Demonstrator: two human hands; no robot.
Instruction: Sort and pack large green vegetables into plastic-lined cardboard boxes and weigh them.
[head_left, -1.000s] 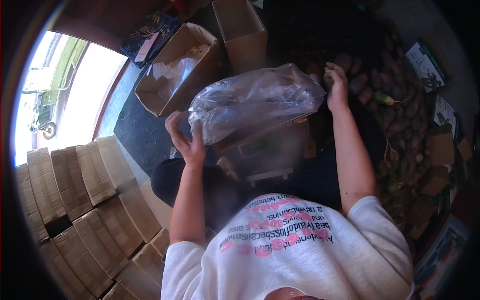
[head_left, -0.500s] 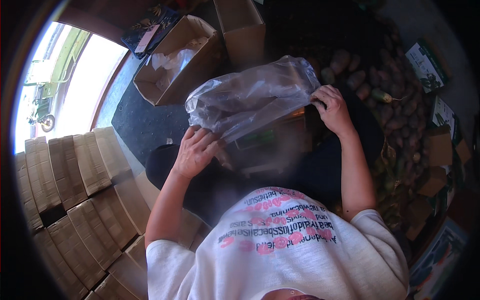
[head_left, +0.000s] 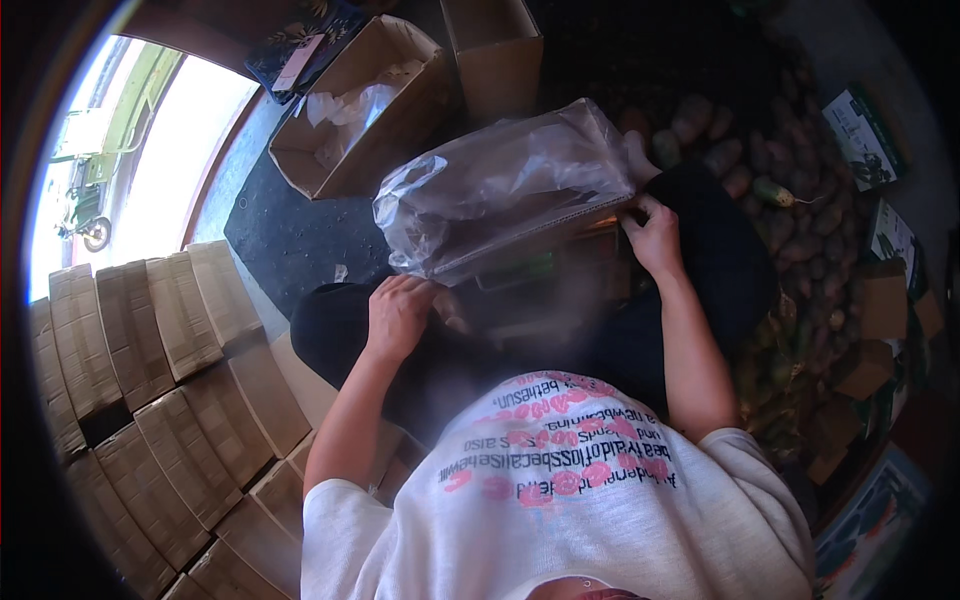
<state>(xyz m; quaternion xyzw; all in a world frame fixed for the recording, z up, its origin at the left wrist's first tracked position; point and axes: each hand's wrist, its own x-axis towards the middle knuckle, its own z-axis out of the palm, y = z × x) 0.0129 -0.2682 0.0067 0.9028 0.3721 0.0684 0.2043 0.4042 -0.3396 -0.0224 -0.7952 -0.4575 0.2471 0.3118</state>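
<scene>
Your left hand (head_left: 398, 312) curls at the near-left corner of the plastic film (head_left: 500, 190), its grip hidden; your right hand (head_left: 652, 235) pinches the near-right corner on the box (head_left: 590, 217), central before you. Tension both evenly to avoid tearing. Tubers (head_left: 800, 240) spread right; far left, an open carton (head_left: 395, 135) limits room.

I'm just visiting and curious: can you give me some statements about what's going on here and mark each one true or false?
1. The right hand and left hand are both near the clear plastic bag. True.
2. The left hand is deep inside the bag. False: it is by the bag's near left corner.
3. A partly green root lies among darker roots. True.
4. Crumpled pale material lies in an open carton. True.
5. That carton is right of the bag. False: it is at the upper left.
</scene>
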